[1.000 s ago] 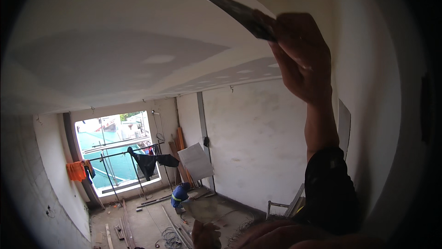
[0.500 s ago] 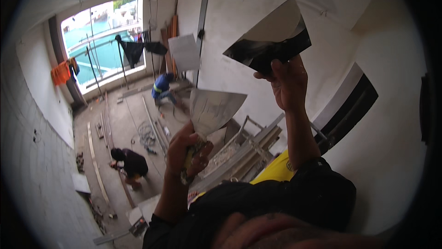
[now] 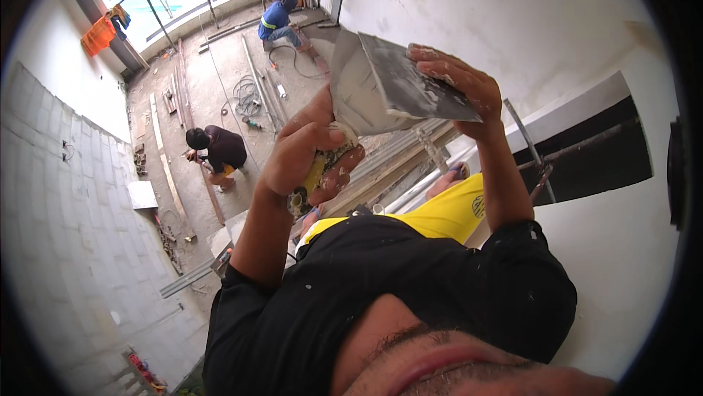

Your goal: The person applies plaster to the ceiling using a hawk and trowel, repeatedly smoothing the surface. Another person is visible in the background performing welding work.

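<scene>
My left hand (image 3: 298,159) grips the yellow, putty-smeared handle of a wide putty knife (image 3: 350,95), its pale blade angled up and right. Closed on a second flat steel blade (image 3: 403,95), darker and streaked with white compound, is my right hand (image 3: 460,79), fingers over its upper part and whitened with dust. The two blades overlap in front of my body, at or very near each other; whether they touch along the whole edge I cannot tell. The right blade's handle is hidden.
Below, one worker in blue (image 3: 275,21) crouches near the window and another in dark clothing (image 3: 223,148) bends over long boards. Planks and rails (image 3: 384,165) lie beneath me beside a dark wall opening (image 3: 586,154) crossed by metal tubes. Coiled cable (image 3: 246,99) lies on the floor.
My right hand has come down from near the ceiling, bringing its blade to the left hand's knife, which has risen into view and shifted upward. The view has tilted further down.
</scene>
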`<action>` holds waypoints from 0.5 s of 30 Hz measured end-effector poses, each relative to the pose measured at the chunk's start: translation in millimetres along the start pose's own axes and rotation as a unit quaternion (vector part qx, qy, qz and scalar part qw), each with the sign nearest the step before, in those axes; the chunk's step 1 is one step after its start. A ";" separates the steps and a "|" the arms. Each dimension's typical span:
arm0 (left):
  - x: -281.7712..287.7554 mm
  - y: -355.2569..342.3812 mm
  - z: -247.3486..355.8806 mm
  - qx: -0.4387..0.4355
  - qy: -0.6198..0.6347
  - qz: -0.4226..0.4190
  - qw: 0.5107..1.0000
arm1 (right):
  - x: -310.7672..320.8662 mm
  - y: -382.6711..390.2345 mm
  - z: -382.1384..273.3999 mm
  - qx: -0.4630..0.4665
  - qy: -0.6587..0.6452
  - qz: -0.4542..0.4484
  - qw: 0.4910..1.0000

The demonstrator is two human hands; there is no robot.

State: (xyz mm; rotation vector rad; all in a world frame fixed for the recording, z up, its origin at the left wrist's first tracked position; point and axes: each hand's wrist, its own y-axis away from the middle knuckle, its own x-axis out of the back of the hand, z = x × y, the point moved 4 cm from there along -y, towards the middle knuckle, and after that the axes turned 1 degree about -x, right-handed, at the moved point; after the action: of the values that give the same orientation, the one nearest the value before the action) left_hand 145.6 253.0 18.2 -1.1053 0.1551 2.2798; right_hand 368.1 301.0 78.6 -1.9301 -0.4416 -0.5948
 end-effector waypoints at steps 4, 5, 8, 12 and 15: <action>8.3 -7.8 -6.6 -0.005 -0.037 -0.008 0.999 | 6.9 6.7 19.1 -0.003 0.083 -0.028 0.996; 2.2 1.5 -2.6 -0.008 -0.043 0.001 0.999 | 3.8 7.6 12.4 -0.002 0.105 -0.028 0.994; -2.6 22.3 4.1 -0.004 -0.057 0.007 0.998 | -4.7 11.0 -1.1 0.001 0.148 -0.023 0.989; 4.8 21.4 -0.3 -0.028 -0.074 0.001 0.997 | -0.8 20.1 14.9 -0.010 0.178 -0.020 0.984; 8.0 26.4 -1.3 -0.026 -0.079 0.009 0.996 | 6.6 33.3 24.8 -0.036 0.247 -0.011 0.968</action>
State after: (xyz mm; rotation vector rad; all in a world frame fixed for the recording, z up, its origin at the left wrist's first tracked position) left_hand 128.0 234.7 7.5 -0.9471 0.0435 2.3883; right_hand 396.9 310.3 49.4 -1.7637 -0.1235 -1.0825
